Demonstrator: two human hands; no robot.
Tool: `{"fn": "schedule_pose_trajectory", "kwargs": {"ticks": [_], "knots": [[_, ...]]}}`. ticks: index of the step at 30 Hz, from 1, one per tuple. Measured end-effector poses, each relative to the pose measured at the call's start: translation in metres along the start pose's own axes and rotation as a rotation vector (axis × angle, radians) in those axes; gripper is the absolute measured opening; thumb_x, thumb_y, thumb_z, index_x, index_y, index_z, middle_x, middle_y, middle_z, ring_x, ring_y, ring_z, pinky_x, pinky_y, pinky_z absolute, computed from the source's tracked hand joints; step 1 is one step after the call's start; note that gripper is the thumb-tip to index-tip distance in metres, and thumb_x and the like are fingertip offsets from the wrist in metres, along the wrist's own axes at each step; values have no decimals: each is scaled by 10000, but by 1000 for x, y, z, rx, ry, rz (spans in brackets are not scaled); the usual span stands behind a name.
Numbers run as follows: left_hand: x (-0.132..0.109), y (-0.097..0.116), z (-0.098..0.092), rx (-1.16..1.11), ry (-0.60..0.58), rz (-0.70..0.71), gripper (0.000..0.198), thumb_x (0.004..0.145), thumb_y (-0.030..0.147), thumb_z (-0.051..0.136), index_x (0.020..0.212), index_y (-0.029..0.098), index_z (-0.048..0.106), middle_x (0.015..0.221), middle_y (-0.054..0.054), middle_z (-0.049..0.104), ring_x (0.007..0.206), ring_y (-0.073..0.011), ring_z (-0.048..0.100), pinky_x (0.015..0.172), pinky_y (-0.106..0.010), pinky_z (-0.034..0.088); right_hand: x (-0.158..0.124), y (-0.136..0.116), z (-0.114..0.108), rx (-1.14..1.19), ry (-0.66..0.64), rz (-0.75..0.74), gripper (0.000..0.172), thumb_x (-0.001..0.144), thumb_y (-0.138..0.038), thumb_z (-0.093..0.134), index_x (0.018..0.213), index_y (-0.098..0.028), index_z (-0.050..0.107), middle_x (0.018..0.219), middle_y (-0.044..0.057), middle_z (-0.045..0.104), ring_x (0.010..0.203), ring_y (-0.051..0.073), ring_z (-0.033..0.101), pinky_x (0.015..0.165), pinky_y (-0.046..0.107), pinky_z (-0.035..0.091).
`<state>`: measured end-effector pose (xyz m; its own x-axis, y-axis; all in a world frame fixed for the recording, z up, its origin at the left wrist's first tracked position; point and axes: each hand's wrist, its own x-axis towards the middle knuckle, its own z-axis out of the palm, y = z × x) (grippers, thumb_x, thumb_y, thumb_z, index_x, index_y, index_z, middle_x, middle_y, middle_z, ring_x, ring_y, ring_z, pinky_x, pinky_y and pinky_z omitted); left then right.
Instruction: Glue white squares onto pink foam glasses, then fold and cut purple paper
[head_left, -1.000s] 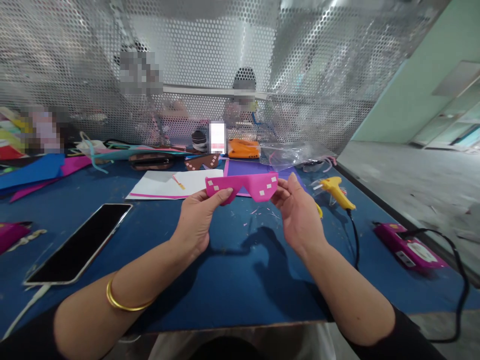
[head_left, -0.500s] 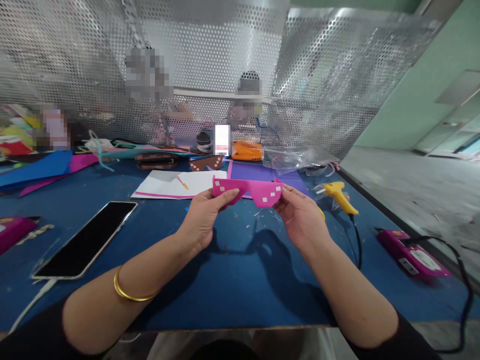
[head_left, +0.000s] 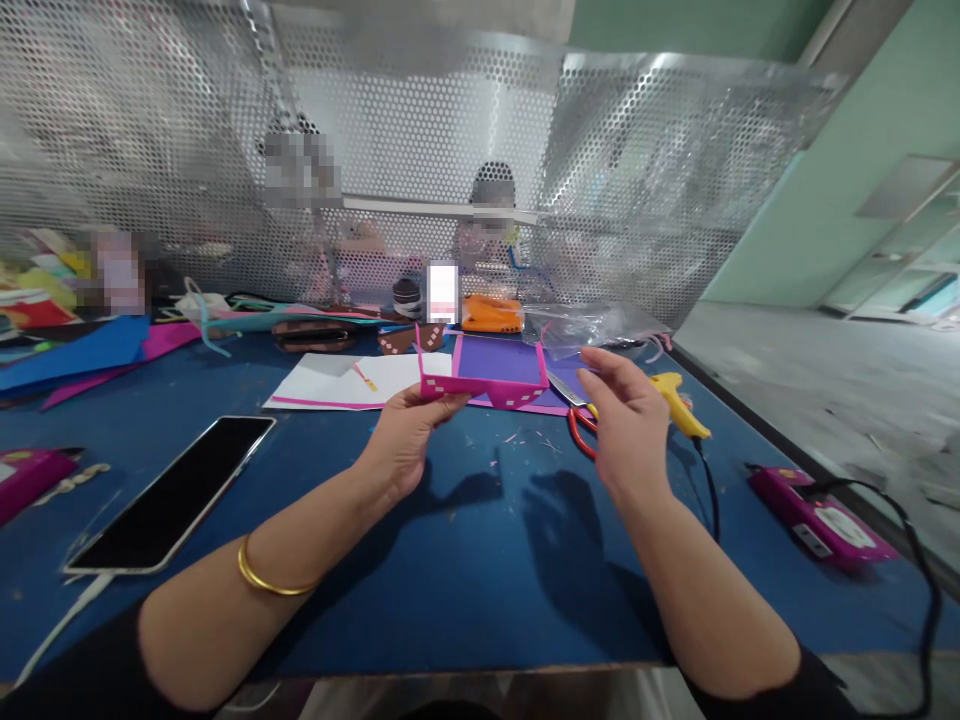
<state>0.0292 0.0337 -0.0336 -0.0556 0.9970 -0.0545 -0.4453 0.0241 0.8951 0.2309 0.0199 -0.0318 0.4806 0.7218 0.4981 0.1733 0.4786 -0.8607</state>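
Between the thumb and fingers of my left hand [head_left: 409, 430] is a pair of pink foam or card glasses [head_left: 450, 383], gripped at the left lens. White squares dot its front, and both temple arms point away from me. My right hand [head_left: 630, 420] is off the glasses, its fingers apart and holding nothing. Just left of it, red-handled scissors [head_left: 581, 430] lie partly hidden by the hand. A yellow glue gun [head_left: 679, 405] rests beyond the right wrist. Behind the glasses sits a similar brown pair [head_left: 401, 340].
White sheets [head_left: 322, 380] and a purple sheet [head_left: 495, 358] lie behind my hands. A phone [head_left: 180, 495] with a cable is at left. A magenta power box [head_left: 817, 520] with a black cord sits at right. An orange object [head_left: 491, 315] stands near the perforated metal screen [head_left: 420, 120].
My right hand has let go of the glasses and moved slightly right, its fingers now apart. The glasses have tipped, so their temple arms show. The scissors have come into sight.
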Motion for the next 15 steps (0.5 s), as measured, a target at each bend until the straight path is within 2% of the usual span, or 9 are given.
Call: {"fn": "schedule_pose_trajectory", "kwargs": {"ticks": [1,4,6,9,15], "knots": [[0,0,0,8,-3,-5,288,404,206,923,650,188,775,665,-2,722,711,-123,582,730,-257,420,-2,-2,0,-138,-43,-141,170,804,-258,689,967,-234,732,945,17,730,910,185,649,868,371,480],[-2,-2,0,22,-15,-18,267,418,206,915,642,193,769,663,2,714,706,-119,565,716,-255,399,-8,-7,0,-515,-200,-541,119,898,-254,625,956,-241,729,982,30,743,985,215,640,944,420,430],[-3,-3,0,32,-28,-42,260,434,207,909,654,193,770,684,-1,719,713,-119,563,703,-253,388,-11,-8,1,-655,-292,-706,114,916,-239,612,962,-241,716,983,22,750,1013,224,635,999,441,387],[-4,-4,0,58,-60,-103,265,443,209,903,670,181,769,717,-12,726,731,-125,573,697,-251,383,-15,-7,3,-746,-407,-767,137,941,-192,565,913,-235,692,927,0,746,1023,218,641,1081,464,301],[-2,-5,-1,74,-82,-168,268,447,214,897,672,175,756,716,-8,706,738,-134,587,711,-264,398,-16,-3,4,-745,-516,-636,154,960,-203,525,865,-222,645,895,0,730,926,196,650,1080,445,295]]}}
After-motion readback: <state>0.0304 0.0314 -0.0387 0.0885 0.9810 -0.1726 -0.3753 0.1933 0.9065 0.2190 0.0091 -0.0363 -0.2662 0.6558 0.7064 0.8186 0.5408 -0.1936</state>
